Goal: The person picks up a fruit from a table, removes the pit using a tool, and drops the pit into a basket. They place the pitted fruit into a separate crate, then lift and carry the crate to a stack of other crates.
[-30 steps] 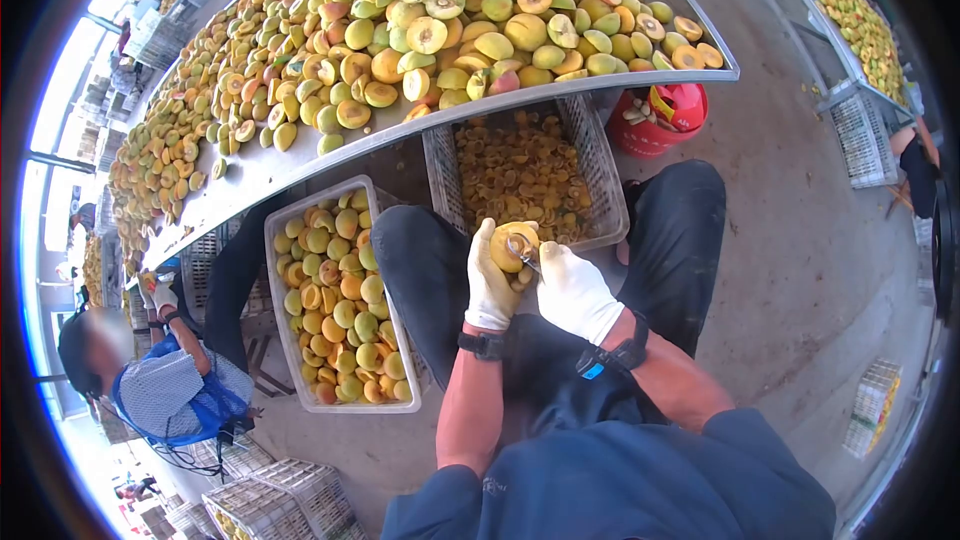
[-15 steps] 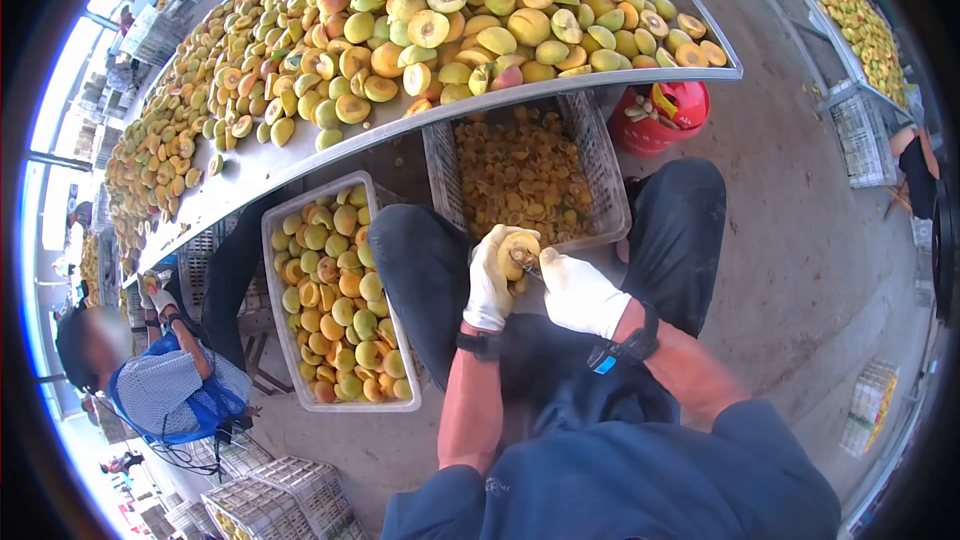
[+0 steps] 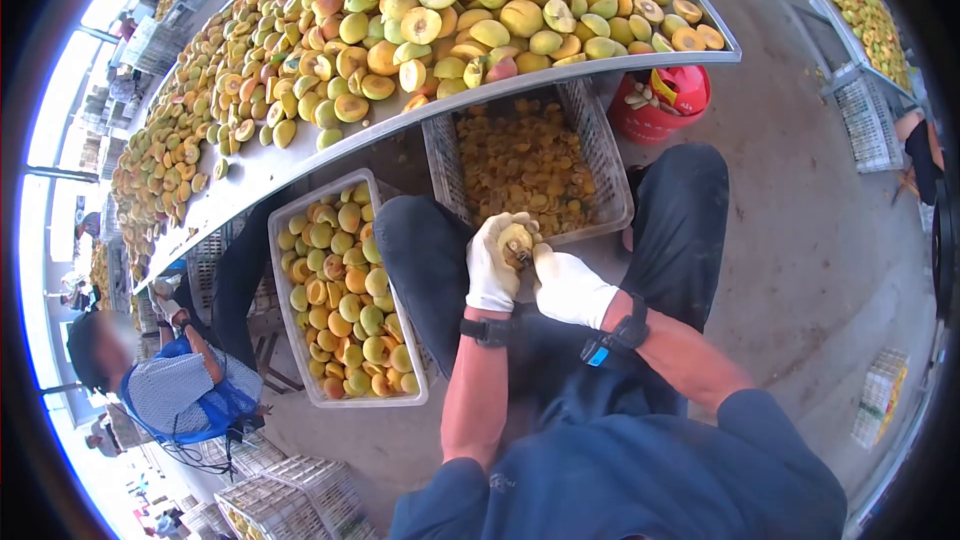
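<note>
My left hand (image 3: 490, 268), in a white glove, is wrapped round a peach half (image 3: 514, 239) with its cut face turned up. My right hand (image 3: 572, 285), also gloved, is closed on a small metal tool (image 3: 526, 258) whose tip meets the cut face; its handle is hidden in the fingers. Just beyond both hands stands a grey crate (image 3: 612, 195) of yellow-brown fruit pieces. Left of my knee is a white crate (image 3: 421, 380) full of green and orange peaches, some halved.
Above the crates a metal table (image 3: 255, 172) bears a large heap of halved peaches. A red bucket (image 3: 648, 128) stands under its right corner. At the left sits a co-worker (image 3: 185, 390). Stacked crates (image 3: 300, 495) stand at lower left, another fruit-laden table (image 3: 850, 15) at upper right.
My hands have shifted slightly, with the peach half still in the left. The right hand and tool have turned a little against the cut face. The view has tilted slightly.
</note>
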A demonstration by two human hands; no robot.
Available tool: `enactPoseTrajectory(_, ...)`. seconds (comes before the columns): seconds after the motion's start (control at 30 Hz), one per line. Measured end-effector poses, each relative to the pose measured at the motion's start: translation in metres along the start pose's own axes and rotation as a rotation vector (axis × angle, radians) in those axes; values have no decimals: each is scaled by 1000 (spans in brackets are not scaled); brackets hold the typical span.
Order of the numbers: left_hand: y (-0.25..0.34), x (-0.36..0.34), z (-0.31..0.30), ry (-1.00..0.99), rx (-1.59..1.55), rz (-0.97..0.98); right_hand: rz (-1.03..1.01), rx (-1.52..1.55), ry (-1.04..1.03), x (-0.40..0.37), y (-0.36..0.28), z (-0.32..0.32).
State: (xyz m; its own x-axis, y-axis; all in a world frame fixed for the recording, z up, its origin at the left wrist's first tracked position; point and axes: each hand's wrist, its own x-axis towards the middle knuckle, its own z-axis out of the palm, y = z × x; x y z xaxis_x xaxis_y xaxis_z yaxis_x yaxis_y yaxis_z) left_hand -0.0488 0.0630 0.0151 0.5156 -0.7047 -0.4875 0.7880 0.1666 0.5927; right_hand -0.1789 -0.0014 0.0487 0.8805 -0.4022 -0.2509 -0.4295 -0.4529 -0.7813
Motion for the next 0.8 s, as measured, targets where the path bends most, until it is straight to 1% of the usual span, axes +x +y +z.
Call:
enactPoseTrajectory(0.07, -5, 10, -14, -25, 20, -85, 21, -6, -27, -1, -5, 0)
enactPoseTrajectory(0.1, 0, 8, -8, 44, -1, -156, 59, 2, -71, -1, -7, 0)
enactPoseTrajectory(0.13, 3, 2, -3, 45, -1, -158, 96, 11, -114, -1, -8, 1)
enactPoseTrajectory(0.17, 4, -4, 4, 93, 6, -94, 97, 11, -114, -1, -8, 3)
enactPoseTrajectory(0.2, 4, -6, 7, 140, 15, -29, 100, 98, -96, 0, -7, 7)
enactPoseTrajectory(0.23, 4, -8, 8, 140, 17, -31, 103, 188, -78, 1, -6, 10)
enactPoseTrajectory(0.3, 5, -12, 7, 87, 147, 151, 99, 237, -99, 6, -2, 14)
enactPoseTrajectory(0.33, 6, -13, 7, 86, 150, 149, 90, 277, -119, 9, -2, 13)
enactPoseTrajectory(0.37, 7, -14, 8, 57, 155, 194, 91, 278, -115, 9, -1, 10)
enactPoseTrajectory(0.4, 10, -15, 12, 26, 161, 238, 72, 338, -140, 8, -5, 4)
enactPoseTrajectory(0.43, 11, -18, 15, 24, 164, 236, 53, 399, -166, 7, -8, 1)
enactPoseTrajectory(0.5, 15, -24, 20, -9, 151, 298, 33, 411, -172, 7, -11, 5)
enactPoseTrajectory(0.57, 16, -20, 18, -50, 106, 264, 13, 422, -181, 7, -12, 2)
enactPoseTrajectory(0.63, 19, -18, 17, -120, 61, 165, 262, 634, -357, 2, -31, -27)
enactPoseTrajectory(0.67, 22, -16, 18, -118, 60, 165, 262, 635, -359, 2, -31, -33)
enactPoseTrajectory(0.73, 25, -14, 22, -254, 119, 126, 256, 814, -499, 0, -29, -43)
enactPoseTrajectory(0.77, 24, -11, 22, -329, 129, 139, 290, 888, -518, -2, -29, -46)
enactPoseTrajectory(0.8, 24, -10, 23, -337, 130, 139, 288, 886, -510, -5, -27, -47)
